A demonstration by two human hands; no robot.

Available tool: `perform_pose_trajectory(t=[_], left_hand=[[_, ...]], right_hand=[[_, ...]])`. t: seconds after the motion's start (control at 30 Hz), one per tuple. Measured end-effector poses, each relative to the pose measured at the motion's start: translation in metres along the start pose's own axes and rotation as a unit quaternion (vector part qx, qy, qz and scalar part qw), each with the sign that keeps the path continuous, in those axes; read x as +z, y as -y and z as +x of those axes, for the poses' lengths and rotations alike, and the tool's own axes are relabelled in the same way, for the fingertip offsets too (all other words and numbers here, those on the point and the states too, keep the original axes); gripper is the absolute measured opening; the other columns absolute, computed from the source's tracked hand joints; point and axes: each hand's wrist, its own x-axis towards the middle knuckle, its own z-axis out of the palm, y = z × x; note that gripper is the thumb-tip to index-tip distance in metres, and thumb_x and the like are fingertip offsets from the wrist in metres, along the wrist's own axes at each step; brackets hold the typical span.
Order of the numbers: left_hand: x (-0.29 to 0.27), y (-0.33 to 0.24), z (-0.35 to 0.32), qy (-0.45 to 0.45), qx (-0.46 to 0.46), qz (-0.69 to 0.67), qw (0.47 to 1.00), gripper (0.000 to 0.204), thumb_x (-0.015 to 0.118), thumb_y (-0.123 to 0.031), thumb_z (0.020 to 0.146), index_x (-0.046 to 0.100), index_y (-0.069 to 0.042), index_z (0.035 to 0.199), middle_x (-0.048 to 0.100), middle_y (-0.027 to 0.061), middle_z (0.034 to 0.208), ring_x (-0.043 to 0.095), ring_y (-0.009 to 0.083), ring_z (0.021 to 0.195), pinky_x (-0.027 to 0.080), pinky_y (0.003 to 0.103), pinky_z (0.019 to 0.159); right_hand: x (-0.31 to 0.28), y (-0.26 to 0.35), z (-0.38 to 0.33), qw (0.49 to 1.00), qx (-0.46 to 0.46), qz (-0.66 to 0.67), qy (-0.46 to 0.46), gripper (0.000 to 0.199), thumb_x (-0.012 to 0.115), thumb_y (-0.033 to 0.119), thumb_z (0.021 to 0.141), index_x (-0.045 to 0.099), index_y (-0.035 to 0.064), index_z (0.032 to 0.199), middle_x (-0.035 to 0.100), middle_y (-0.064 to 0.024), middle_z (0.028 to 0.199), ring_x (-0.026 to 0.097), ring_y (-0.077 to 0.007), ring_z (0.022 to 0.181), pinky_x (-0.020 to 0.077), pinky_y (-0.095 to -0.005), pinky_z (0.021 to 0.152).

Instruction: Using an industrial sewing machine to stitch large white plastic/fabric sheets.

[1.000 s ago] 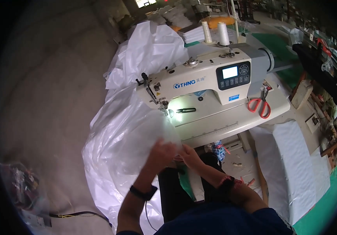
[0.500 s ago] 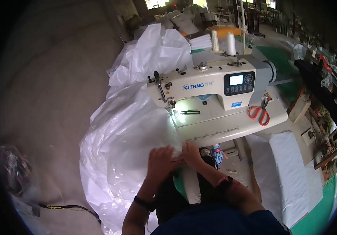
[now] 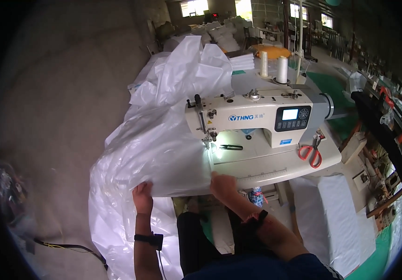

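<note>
Both hands grip the near edge of the clear plastic sheet (image 3: 159, 149): left hand (image 3: 142, 196) fingers closed on its left part, right hand (image 3: 223, 184) pinning it at the worktop (image 3: 275, 168) edge. Best keep it taut and square toward the sewing machine (image 3: 257, 116) needle.

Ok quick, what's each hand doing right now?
Left hand: closed, gripping the edge of the plastic sheet.
Right hand: resting on the sheet's edge at the sewing table; grip cannot be told.
</note>
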Motion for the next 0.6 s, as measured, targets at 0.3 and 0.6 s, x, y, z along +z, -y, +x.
perform_pose_trajectory(t=[0.3, 0.6], left_hand=[[0.022, 0.010, 0.052, 0.047, -0.046, -0.027, 0.997, 0.031, 0.057, 0.002, 0.070, 0.069, -0.011, 0.095, 0.066, 0.0074, 0.098, 0.061, 0.0319, 0.095, 0.053, 0.042, 0.078], [0.065, 0.015, 0.095, 0.067, -0.103, 0.007, 0.992, 0.030, 0.054, -0.001, 0.077, 0.070, -0.013, 0.100, 0.065, 0.0062, 0.102, 0.062, 0.0297, 0.096, 0.053, 0.042, 0.079]], right_hand=[[0.016, -0.005, 0.053, 0.994, -0.024, -0.108, -0.015, 0.023, 0.055, 0.013, 0.083, 0.060, 0.0000, 0.101, 0.065, -0.0091, 0.066, 0.067, -0.0259, 0.062, 0.0511, -0.0394, 0.052], [0.030, -0.021, 0.076, 0.993, -0.054, -0.082, -0.068, 0.029, 0.054, 0.012, 0.084, 0.063, -0.0007, 0.109, 0.065, -0.0076, 0.067, 0.066, -0.0221, 0.063, 0.0513, -0.0361, 0.050]])
